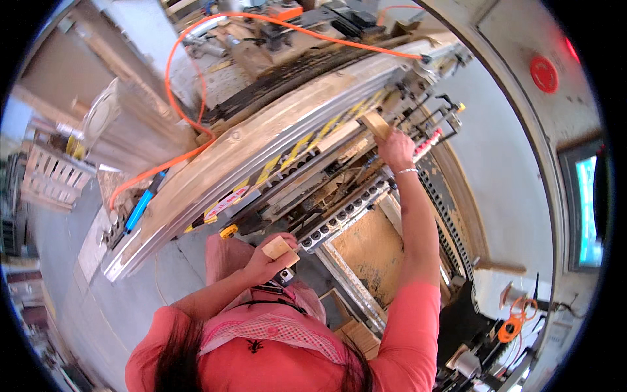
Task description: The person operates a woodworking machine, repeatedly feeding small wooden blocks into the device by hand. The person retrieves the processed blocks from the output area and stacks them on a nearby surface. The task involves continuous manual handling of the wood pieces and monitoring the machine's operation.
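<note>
My left hand (258,266), closed, holds a small pale wooden block (277,247) close to my body, at the near end of a long woodworking machine. Further off to the right, my outstretched right hand (396,151) grips another light wooden piece (374,123) above the machine's feed track. A row of dark rollers (347,210) runs along the track between my two hands. Yellow-and-black striped tape (273,168) marks the machine's far side. Whether the right-hand piece touches the track, I cannot tell.
An orange hose (171,68) loops over the machine's wooden far edge, near a blue air gun (138,209). Sawdust lies on a framed panel (369,248) below the rollers. At right are a red stop button (544,74), a screen (587,212) and orange-handled scissors (509,329).
</note>
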Demonstrator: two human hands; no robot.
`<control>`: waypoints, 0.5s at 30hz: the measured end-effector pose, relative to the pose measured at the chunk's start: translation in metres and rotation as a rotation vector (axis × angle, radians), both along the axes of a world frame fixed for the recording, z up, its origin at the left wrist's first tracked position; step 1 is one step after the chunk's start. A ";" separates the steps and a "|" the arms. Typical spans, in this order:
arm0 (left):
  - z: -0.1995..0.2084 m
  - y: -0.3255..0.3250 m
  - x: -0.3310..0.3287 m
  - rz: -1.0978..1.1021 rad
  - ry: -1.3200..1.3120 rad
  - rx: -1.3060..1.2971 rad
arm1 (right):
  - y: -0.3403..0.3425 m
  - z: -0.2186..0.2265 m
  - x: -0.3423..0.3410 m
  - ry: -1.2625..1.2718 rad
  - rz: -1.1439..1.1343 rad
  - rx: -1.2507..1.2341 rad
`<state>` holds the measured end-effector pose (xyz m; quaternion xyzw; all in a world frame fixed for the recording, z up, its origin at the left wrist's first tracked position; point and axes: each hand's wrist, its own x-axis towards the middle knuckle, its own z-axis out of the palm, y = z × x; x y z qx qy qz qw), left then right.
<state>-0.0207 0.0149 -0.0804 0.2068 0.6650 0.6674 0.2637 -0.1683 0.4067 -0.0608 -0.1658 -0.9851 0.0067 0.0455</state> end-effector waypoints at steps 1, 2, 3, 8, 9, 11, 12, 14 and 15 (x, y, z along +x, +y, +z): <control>0.004 -0.004 0.006 0.043 -0.087 0.018 | 0.003 -0.002 0.001 0.028 0.029 0.020; 0.010 -0.010 0.011 0.091 -0.172 0.035 | 0.005 -0.007 0.000 0.049 0.031 0.032; 0.018 -0.019 0.018 0.142 -0.255 0.052 | 0.005 -0.010 0.000 0.070 0.035 0.040; 0.031 -0.068 0.042 0.404 -0.840 0.160 | 0.009 -0.009 0.000 -0.014 0.027 0.077; 0.033 -0.076 0.046 0.461 -0.885 0.191 | 0.008 -0.009 0.000 -0.015 0.021 0.101; 0.030 -0.099 0.055 0.569 -0.976 0.264 | 0.000 -0.002 0.000 -0.022 0.050 0.093; 0.017 -0.109 0.060 0.571 -0.888 0.211 | -0.004 0.001 0.000 -0.005 0.059 0.112; 0.030 -0.122 0.059 0.643 -0.832 0.243 | -0.004 0.000 0.001 -0.006 0.061 0.148; 0.036 -0.129 0.055 0.673 -0.806 0.256 | -0.006 0.001 0.000 -0.024 0.056 0.164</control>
